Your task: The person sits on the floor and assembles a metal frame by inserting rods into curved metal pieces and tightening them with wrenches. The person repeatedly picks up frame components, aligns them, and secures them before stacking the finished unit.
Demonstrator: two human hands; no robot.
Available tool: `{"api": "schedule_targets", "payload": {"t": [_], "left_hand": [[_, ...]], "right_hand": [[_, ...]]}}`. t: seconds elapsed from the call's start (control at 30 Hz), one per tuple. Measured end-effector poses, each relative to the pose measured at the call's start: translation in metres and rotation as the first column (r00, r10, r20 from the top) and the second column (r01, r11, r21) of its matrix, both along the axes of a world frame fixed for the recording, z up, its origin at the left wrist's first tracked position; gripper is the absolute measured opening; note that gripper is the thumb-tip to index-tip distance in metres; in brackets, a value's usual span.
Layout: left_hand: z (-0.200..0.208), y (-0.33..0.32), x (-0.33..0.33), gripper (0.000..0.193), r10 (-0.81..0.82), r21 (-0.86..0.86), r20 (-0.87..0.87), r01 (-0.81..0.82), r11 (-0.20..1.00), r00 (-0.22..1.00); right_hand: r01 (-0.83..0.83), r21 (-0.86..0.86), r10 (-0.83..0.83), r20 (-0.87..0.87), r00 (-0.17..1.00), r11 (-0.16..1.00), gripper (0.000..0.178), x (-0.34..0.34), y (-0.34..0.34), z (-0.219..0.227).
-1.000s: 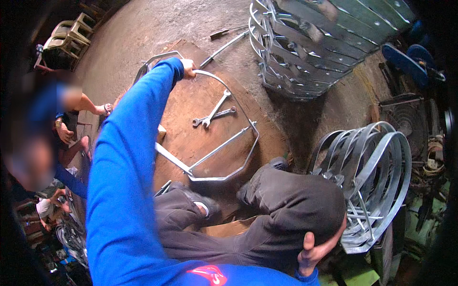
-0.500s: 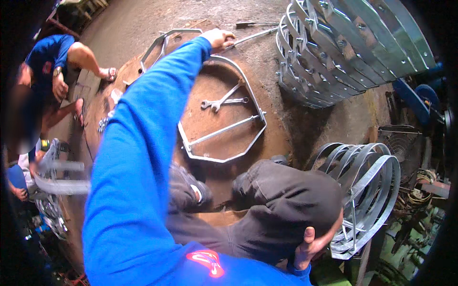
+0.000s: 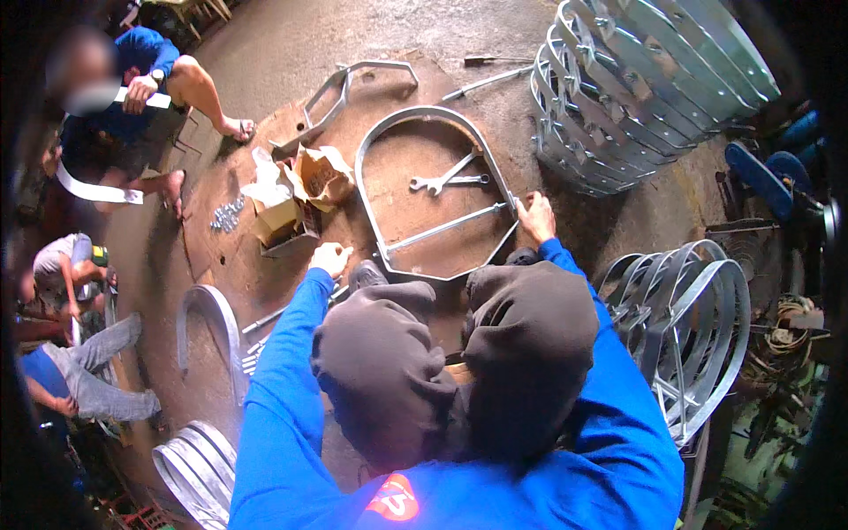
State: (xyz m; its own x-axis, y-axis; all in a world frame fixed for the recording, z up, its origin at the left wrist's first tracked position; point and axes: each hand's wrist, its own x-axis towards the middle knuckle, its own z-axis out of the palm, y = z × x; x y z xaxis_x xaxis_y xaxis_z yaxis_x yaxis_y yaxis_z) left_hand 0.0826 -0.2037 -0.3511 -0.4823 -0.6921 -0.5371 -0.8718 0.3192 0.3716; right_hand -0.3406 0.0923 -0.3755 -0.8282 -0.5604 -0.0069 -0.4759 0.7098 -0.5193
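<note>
A D-shaped grey metal frame (image 3: 382, 231) with a crossbar lies flat on a round wooden board (image 3: 221, 256) in front of my knees. Two spanners (image 3: 446, 181) lie crossed inside it. My right hand (image 3: 536, 217) is on the frame's right corner, where the crossbar meets the rim, with its fingers over the metal. My left hand (image 3: 331, 259) is curled, low over the board between the frame's near-left corner and a small cardboard box (image 3: 284, 231). Whether it holds anything does not show.
A torn paper bag (image 3: 322, 175) and a heap of bolts (image 3: 228, 213) lie left of the frame. Another frame (image 3: 353, 81) and a rod (image 3: 486, 81) lie behind. Stacks of frames stand at back right (image 3: 636, 88) and right (image 3: 698, 327). A curved strap (image 3: 208, 322) lies left. People (image 3: 132, 97) sit at left.
My left arm has drawn back from the frame's far arch to the board near the box. My right hand has left my knee and gone to the frame's right corner.
</note>
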Motion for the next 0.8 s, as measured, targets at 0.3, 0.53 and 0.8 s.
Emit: {"api": "schedule_targets", "payload": {"t": [0.3, 0.53, 0.8], "left_hand": [[-0.032, 0.009, -0.075, 0.061, -0.007, -0.062, 0.250, 0.023, 0.998, 0.968], [-0.074, 0.008, -0.089, 0.025, -0.189, -0.300, 0.004, 0.181, 0.937, 0.982], [-0.071, -0.012, -0.110, 0.029, -0.127, -0.236, -0.071, 0.107, 0.966, 0.989]], "right_hand": [[-0.250, 0.439, 0.355, -0.174, 0.918, 0.863, 0.047, -0.026, -0.071, -0.026], [-0.305, 0.369, 0.401, -0.218, 0.890, 0.878, 0.033, -0.027, -0.047, -0.046], [-0.301, 0.369, 0.390, -0.194, 0.900, 0.879, 0.037, -0.028, -0.030, -0.050]]}}
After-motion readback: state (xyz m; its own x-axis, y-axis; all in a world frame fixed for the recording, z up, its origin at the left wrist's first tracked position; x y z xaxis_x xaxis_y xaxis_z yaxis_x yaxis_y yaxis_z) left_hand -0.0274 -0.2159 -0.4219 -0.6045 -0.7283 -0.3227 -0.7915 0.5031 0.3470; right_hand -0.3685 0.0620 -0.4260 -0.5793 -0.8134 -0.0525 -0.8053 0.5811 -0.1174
